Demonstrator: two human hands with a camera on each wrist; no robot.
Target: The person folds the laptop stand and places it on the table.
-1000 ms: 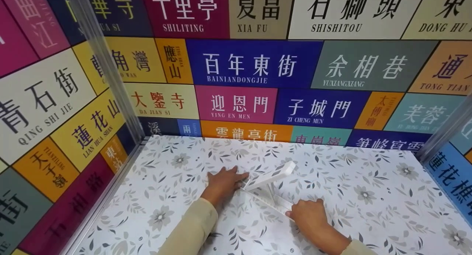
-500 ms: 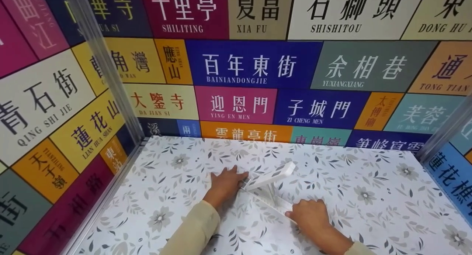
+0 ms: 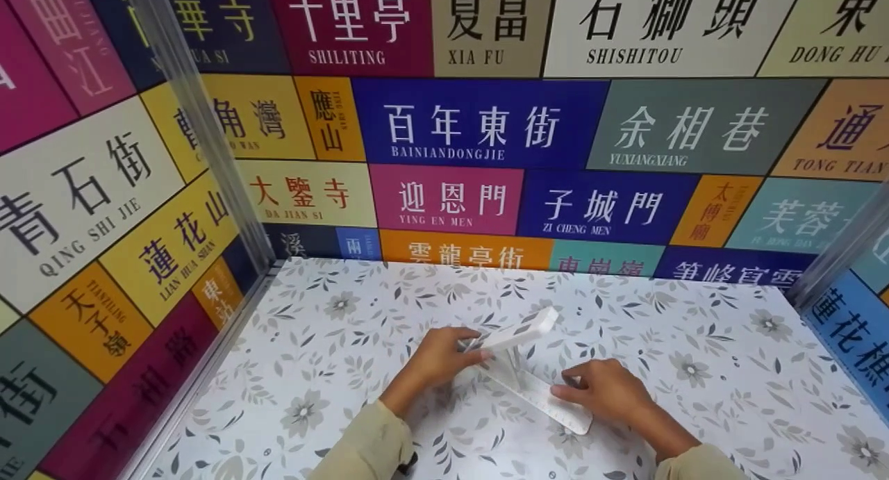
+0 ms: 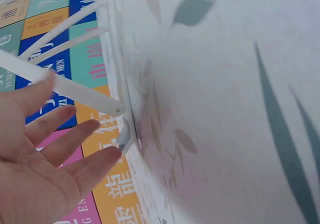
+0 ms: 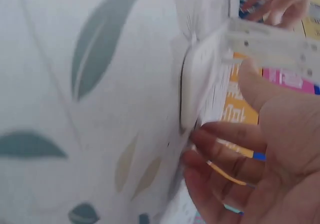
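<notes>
A white folding stand (image 3: 521, 333) sits on the table, its upper plate tilted up over a flat base (image 3: 573, 417) on thin struts. My left hand (image 3: 441, 358) is at the hinged end, thumb and fingers apart on either side of it. The left wrist view has those fingers (image 4: 80, 139) loosely spread beside the stand, with the thumb by the upper plate; contact is hard to judge. Near the base's right end is my right hand (image 3: 611, 390), fingers bent loosely. In the right wrist view its fingers (image 5: 235, 134) lie beside the base without wrapping round it.
The table (image 3: 333, 383) has a white floral cover with grey leaves. Coloured panels (image 3: 479, 119) with Chinese lettering stand behind it and at both sides. A clear upright post (image 3: 215, 133) marks the back left corner.
My left hand has turned and drawn in at the hinged end, its fingers no longer spread flat. My right hand has come off the base's end and shifted right, uncovering it.
</notes>
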